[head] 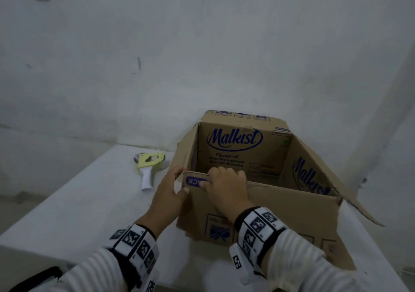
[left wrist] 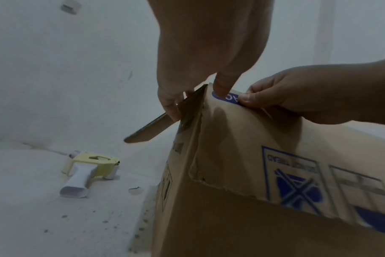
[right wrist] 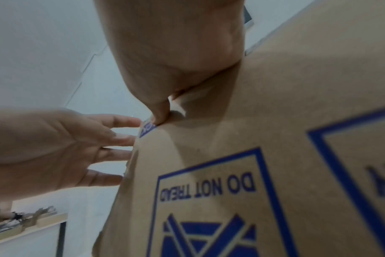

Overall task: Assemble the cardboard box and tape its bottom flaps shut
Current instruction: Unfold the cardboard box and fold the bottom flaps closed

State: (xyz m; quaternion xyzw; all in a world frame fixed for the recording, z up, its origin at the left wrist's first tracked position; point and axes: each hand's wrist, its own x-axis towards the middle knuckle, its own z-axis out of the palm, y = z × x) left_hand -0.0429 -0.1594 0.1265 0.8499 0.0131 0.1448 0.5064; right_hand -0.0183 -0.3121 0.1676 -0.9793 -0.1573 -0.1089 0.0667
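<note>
A brown "Malkist" cardboard box (head: pixel 280 213) stands open-topped on the white table (head: pixel 78 202). My left hand (head: pixel 167 193) pinches its near left corner: the thumb lies on the front wall, and the fingers reach round onto the left flap (left wrist: pixel 151 127). My right hand (head: pixel 224 188) grips the top edge of the near wall, fingers curled over inside, thumb outside by the blue label. The wrist views show the box (left wrist: pixel 231 191) (right wrist: pixel 275 104) close up, with the left hand (left wrist: pixel 209 43) (right wrist: pixel 44 153) and right hand (left wrist: pixel 308 97) (right wrist: pixel 176 52) at that corner. The box's underside is hidden.
A yellow and white tape dispenser (head: pixel 149 163) (left wrist: pixel 88 168) lies on the table left of the box. The right flap (head: pixel 359 208) hangs outward. A white wall stands close behind. A small scrap (left wrist: pixel 135 189) lies by the box. A cluttered shelf (right wrist: pixel 22 224) shows low on the left.
</note>
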